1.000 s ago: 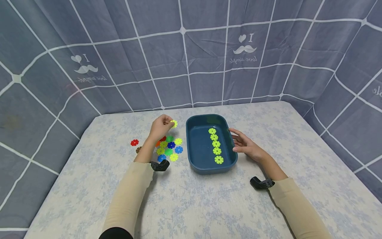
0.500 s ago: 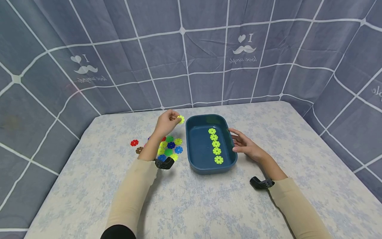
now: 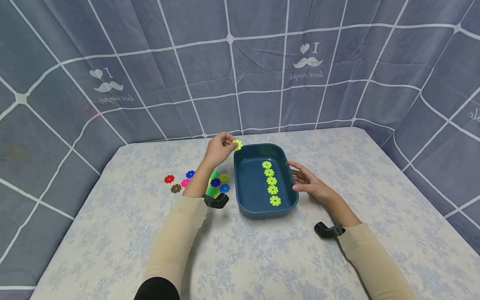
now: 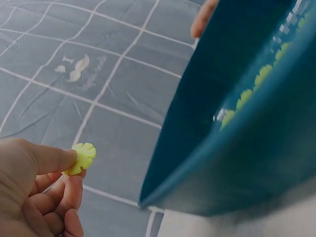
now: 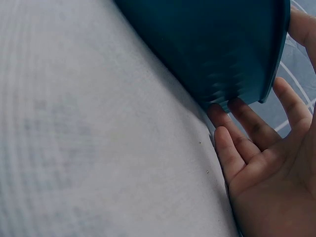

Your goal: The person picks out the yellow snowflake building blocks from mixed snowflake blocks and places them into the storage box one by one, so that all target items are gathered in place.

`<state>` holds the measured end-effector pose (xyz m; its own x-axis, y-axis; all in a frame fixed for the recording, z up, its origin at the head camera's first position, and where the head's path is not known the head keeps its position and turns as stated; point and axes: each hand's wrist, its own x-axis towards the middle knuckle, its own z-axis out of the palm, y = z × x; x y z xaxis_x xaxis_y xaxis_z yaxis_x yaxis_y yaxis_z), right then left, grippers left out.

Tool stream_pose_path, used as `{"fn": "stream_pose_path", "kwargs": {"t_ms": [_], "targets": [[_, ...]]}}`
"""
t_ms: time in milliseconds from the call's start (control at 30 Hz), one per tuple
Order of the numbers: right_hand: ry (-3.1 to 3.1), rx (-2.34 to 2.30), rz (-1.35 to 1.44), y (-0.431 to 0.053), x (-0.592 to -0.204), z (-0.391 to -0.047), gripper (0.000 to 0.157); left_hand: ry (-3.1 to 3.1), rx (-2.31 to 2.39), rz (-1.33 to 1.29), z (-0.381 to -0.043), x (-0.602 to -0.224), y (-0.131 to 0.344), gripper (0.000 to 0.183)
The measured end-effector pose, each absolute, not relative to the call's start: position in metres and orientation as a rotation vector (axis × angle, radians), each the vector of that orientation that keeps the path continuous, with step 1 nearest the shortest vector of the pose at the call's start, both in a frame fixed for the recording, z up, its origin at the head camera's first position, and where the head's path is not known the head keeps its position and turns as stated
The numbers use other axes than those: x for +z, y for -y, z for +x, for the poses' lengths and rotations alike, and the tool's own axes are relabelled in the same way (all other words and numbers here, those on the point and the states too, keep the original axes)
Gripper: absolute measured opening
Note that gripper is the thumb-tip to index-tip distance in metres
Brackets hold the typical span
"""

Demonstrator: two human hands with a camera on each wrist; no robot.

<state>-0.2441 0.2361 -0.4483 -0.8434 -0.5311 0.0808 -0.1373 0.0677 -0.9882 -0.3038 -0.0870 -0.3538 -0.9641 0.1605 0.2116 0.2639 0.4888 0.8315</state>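
My left hand [image 3: 220, 151] pinches a yellow flower-shaped plastic disc [image 3: 238, 144] between thumb and fingers, close to the far left corner of a dark teal bin [image 3: 247, 183]. In the left wrist view the notched edge of that disc [image 4: 86, 157] sticks out past the thumb tip. Inside the bin, several matching yellow discs [image 3: 271, 181] lie in a row along its right half. Loosely spread, my right hand [image 3: 313, 185] touches the bin's right side; the right wrist view has its fingertips [image 5: 237, 104] against the outer wall [image 5: 217, 44].
Left of the bin lies a loose group of flower-shaped discs in several colours, partly hidden by my left forearm. A red disc [image 3: 169, 179] and a brown disc [image 3: 176, 188] lie at its left edge. A grey-blue curtain [image 3: 210, 75] hangs behind the patterned tabletop [image 3: 262, 258].
My left hand has moved right and away from me with the yellow disc, from above the loose discs to the bin's far left corner. The right hand and bin have stayed put.
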Motion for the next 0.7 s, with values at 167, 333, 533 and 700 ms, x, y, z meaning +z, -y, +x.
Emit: {"fn": "stream_pose_path", "kwargs": {"t_ms": [167,333,533,700], "targets": [[-2.041,-1.838,-0.69,-0.236,-0.449,-0.245,0.083,2.593,-1.534,-0.389,-0.308,-0.348,0.075,0.019],[-2.028,-1.841,-0.7,-0.237,-0.45,-0.245,0.083,2.592,-1.555,-0.399,-0.312,-0.347,0.064,0.018],[-2.034,-1.844,-0.695,-0.237,-0.45,-0.245,0.083,2.614,-1.539,-0.415,-0.316,-0.348,0.053,0.018],[-2.023,-1.852,-0.698,-0.237,-0.449,-0.245,0.084,2.654,-1.518,-0.424,-0.316,-0.352,0.045,0.019]]}}
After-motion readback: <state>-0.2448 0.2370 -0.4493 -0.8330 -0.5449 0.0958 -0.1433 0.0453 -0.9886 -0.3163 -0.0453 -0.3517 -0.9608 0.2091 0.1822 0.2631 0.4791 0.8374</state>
